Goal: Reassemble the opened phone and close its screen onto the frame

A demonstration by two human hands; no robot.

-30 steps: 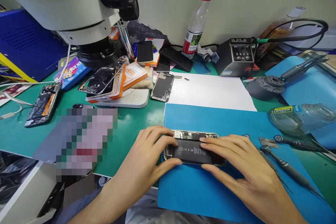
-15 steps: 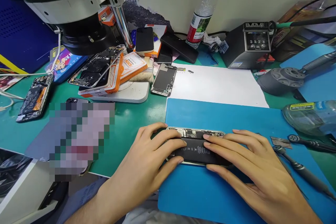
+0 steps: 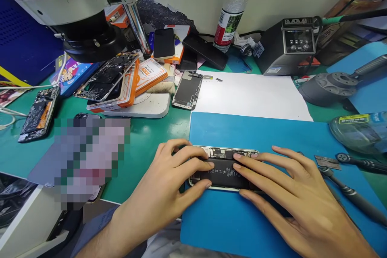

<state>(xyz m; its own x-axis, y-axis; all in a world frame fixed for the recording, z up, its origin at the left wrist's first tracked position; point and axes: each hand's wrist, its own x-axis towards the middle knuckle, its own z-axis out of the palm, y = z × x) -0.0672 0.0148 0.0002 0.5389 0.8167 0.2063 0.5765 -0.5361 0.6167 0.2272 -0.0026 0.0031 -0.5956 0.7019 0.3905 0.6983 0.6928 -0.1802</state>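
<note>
An opened phone (image 3: 222, 153) lies lengthwise on the blue mat (image 3: 211, 221), its circuit board showing along the far side. Its black battery (image 3: 225, 173) fills the near side. My left hand (image 3: 172, 181) grips the phone's left end, with two fingertips on the battery and board and the thumb at the near edge. From the right, my right hand (image 3: 290, 189) presses fingertips onto the battery and board. Its thumb rests by the near edge, and one finger is lifted. Both hands cover the phone's ends.
Screwdrivers (image 3: 347, 193) lie right of my right hand, near a clear bottle (image 3: 359, 131). Behind the mat are white paper (image 3: 250, 96) and a detached phone screen (image 3: 187, 90). A microscope (image 3: 90, 28) overhangs stacked boxes and phone parts at left. A soldering station (image 3: 290, 48) stands behind.
Both hands keep their hold on the phone, with only slight finger shifts on the right hand. The camera view has moved a little.
</note>
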